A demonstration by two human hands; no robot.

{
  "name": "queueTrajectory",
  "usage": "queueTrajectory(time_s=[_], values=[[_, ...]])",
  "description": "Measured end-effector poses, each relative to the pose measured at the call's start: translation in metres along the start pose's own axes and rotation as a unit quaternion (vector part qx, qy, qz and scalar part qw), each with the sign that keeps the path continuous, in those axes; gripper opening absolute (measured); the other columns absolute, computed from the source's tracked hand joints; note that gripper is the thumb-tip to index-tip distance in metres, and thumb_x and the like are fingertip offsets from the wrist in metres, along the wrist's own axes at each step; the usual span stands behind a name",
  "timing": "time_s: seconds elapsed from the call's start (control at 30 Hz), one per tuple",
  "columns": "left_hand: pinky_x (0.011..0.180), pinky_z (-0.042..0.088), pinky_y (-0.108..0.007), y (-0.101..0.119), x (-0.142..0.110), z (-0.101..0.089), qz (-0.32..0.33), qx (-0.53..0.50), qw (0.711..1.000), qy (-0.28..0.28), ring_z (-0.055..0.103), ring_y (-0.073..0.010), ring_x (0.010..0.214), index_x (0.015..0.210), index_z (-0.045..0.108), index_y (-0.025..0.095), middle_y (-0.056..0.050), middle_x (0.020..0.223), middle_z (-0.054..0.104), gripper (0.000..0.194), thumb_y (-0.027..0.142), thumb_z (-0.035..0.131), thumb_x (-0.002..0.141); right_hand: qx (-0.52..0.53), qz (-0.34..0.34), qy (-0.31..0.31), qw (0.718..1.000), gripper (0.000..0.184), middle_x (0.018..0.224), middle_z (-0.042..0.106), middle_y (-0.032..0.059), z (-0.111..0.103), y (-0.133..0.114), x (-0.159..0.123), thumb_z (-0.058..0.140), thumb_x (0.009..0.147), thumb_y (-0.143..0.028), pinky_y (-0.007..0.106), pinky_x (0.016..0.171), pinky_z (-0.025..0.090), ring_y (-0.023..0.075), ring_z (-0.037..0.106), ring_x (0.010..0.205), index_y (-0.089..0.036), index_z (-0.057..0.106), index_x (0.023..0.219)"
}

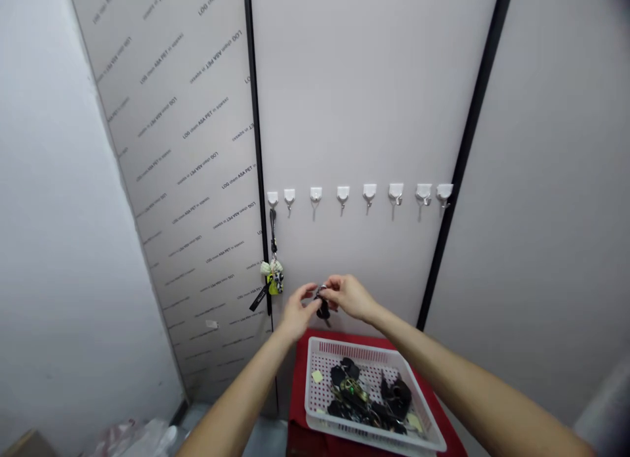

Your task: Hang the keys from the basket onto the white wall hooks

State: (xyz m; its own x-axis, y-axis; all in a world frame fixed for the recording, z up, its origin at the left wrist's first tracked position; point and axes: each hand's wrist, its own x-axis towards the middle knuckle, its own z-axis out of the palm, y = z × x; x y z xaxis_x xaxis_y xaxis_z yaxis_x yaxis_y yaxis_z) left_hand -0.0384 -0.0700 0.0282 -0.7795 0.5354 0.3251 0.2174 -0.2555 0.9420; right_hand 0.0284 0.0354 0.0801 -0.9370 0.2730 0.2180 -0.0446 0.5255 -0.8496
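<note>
A small bunch of dark keys is held between my two hands, in front of the grey wall panel and above a white basket. My left hand pinches it from the left with thumb and fingers. From the right, the closed fingers of my right hand grip its upper part, where a bit of shiny metal shows. In the basket lie several dark key sets and pale yellow paper pieces. To the left, a keychain with a yellow-green charm and a black strap hangs from the leftmost hook.
A row of white adhesive hooks runs across the panel at mid height. Red cloth covers the stand under the basket. Black strips edge the panel. Plastic bags lie on the floor at lower left.
</note>
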Motion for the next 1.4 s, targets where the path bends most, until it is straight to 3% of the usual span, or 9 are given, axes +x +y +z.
queueTrajectory(time_s=[0.1,0.4,0.57,0.73,0.87,0.97,1.1,1.23,1.4], values=[[0.056,0.035,-0.019,0.018,0.013,-0.002,0.018,-0.016,0.999,-0.033,0.047,-0.0082,0.06,0.074,0.055,0.013,-0.001,0.064,0.055,0.021,0.027,0.047,0.06,-0.006,-0.039,0.018,0.999,0.006,0.037,0.043,-0.0059,0.001,-0.023,0.02,0.045,0.057,-0.019,0.016,0.037,0.03,0.0045,0.038,0.034,-0.014,0.046,0.053],[0.041,0.03,-0.016,0.088,0.082,-0.013,0.084,-0.048,0.986,0.135,0.039,-0.0039,0.04,0.056,0.051,0.012,0.003,0.047,0.046,0.02,0.031,0.046,0.06,-0.046,-0.186,0.225,0.955,0.008,0.05,0.048,-0.0041,0.005,-0.09,0.101,0.048,0.056,-0.018,0.018,0.047,0.037,0.0056,0.045,0.043,-0.015,0.048,0.064],[0.041,0.03,-0.017,0.089,0.108,-0.016,0.076,0.005,0.977,0.197,0.037,-0.0044,0.038,0.055,0.051,0.013,0.004,0.043,0.043,0.021,0.032,0.044,0.061,-0.077,-0.19,0.293,0.934,0.01,0.052,0.049,-0.0033,0.008,-0.096,0.123,0.05,0.055,-0.017,0.019,0.05,0.038,0.0066,0.046,0.047,-0.015,0.048,0.065],[0.045,0.033,-0.02,0.08,0.116,-0.017,0.048,0.091,0.975,0.194,0.042,-0.0077,0.043,0.056,0.052,0.013,0.001,0.047,0.047,0.02,0.029,0.042,0.063,-0.116,-0.166,0.287,0.936,0.005,0.053,0.051,-0.0018,0.009,-0.089,0.125,0.048,0.057,-0.016,0.02,0.051,0.038,0.0069,0.046,0.047,-0.015,0.05,0.062],[0.059,0.036,-0.023,0.076,0.105,-0.017,0.045,0.17,0.966,0.19,0.05,-0.0128,0.062,0.075,0.052,0.014,-0.004,0.068,0.055,0.02,0.024,0.049,0.058,-0.141,-0.168,0.265,0.939,0.009,0.054,0.05,-0.0016,0.005,-0.083,0.111,0.048,0.059,-0.017,0.02,0.052,0.036,0.0067,0.045,0.048,-0.014,0.052,0.067],[0.069,0.035,-0.026,0.065,0.081,-0.019,0.07,0.205,0.953,0.213,0.047,-0.015,0.08,0.096,0.042,0.015,-0.008,0.091,0.051,0.042,0.02,0.051,0.056,-0.154,-0.186,0.228,0.943,0.015,0.057,0.051,-0.0012,0.001,-0.066,0.086,0.047,0.061,-0.021,0.019,0.054,0.036,0.006,0.044,0.05,-0.013,0.052,0.073],[0.079,0.03,-0.028,0.031,0.032,-0.015,0.118,0.288,0.933,0.181,0.041,-0.0152,0.092,0.094,0.044,0.017,-0.006,0.098,0.047,0.035,0.017,0.047,0.059,-0.185,-0.154,0.099,0.966,0.015,0.06,0.053,-0.0007,0.003,-0.007,0.036,0.046,0.06,-0.02,0.018,0.054,0.034,0.0055,0.044,0.051,-0.013,0.054,0.071],[0.077,0.032,-0.029,-0.027,-0.023,0.002,0.032,0.355,0.934,0.003,0.044,-0.0163,0.086,0.084,0.05,0.014,-0.007,0.088,0.051,0.026,0.013,0.045,0.058,-0.237,-0.035,-0.1,0.966,0.015,0.053,0.053,-0.0013,0.013,0.073,-0.025,0.044,0.057,-0.014,0.017,0.047,0.031,0.006,0.041,0.047,-0.013,0.056,0.065],[0.074,0.033,-0.029,-0.085,-0.063,0.028,-0.037,0.435,0.874,-0.212,0.047,-0.0183,0.082,0.082,0.054,0.016,-0.008,0.086,0.054,0.027,0.012,0.044,0.057,-0.309,0.059,-0.157,0.936,0.018,0.055,0.055,0.0001,0.019,0.134,-0.075,0.046,0.055,-0.019,0.018,0.045,0.028,0.0085,0.043,0.049,-0.016,0.058,0.068]])
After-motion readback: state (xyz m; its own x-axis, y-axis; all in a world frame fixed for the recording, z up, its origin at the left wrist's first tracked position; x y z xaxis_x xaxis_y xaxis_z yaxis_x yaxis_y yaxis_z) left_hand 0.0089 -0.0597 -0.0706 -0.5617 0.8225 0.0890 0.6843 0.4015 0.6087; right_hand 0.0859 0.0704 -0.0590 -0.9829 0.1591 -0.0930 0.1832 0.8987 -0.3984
